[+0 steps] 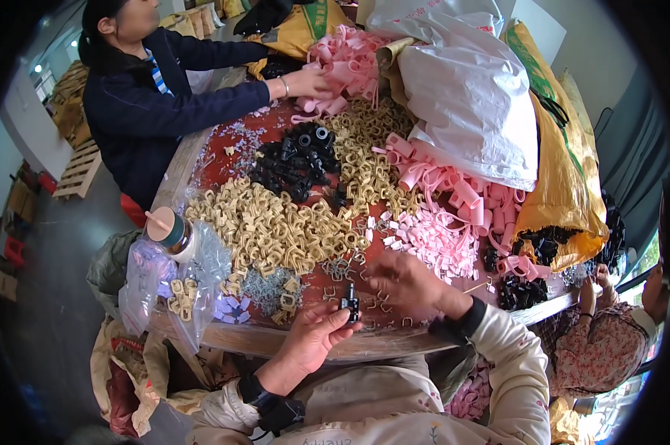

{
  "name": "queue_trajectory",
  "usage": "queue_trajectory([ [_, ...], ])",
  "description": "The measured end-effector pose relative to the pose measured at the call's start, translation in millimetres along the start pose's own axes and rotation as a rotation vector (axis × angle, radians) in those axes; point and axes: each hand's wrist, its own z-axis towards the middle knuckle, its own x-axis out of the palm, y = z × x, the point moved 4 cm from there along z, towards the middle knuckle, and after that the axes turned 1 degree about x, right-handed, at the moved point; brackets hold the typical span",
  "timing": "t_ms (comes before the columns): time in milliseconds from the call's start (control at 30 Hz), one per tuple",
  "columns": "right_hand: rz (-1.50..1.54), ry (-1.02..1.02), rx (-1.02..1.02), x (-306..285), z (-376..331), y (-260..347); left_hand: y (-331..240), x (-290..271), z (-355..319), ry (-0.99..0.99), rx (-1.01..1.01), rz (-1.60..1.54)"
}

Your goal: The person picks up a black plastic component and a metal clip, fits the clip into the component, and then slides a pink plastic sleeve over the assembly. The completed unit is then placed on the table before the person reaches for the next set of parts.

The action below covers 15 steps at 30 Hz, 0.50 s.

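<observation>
My left hand [322,335], at the table's near edge, pinches a small black plastic fitting [349,305] with a narrow stem pointing up. Just to the right, my right hand [409,280] hovers over loose U-shaped metal clips [333,268]. Its fingers are bent and slightly blurred, and anything between them is hidden. Beyond my hands spreads a big heap of beige plastic clips [276,222]. Small pale pink pieces [442,248] lie past my right hand, and a pile of little grey metal parts [270,288] lies left of my left hand.
Black fittings [296,159] are heaped mid-table. Across the table, a co-worker [172,96] reaches into pink tubular parts [346,63]. A white sack [472,96] and yellow sack [561,200] stand right. A lidded jar [173,236] and plastic bags [146,278] sit left. Another person [598,341] is at right.
</observation>
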Motion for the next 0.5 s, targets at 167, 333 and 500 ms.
queue_trajectory([
  [167,-0.708,-0.134,-0.046,-17,36,-23,0,-8,-1,-0.08,0.025,-0.08],
  [333,-0.775,-0.113,-0.058,-10,46,-36,-2,-13,-3,-0.111,0.033,-0.098],
  [500,-0.051,-0.076,0.169,-7,29,-37,-5,-17,5,-0.119,0.07,-0.109],
])
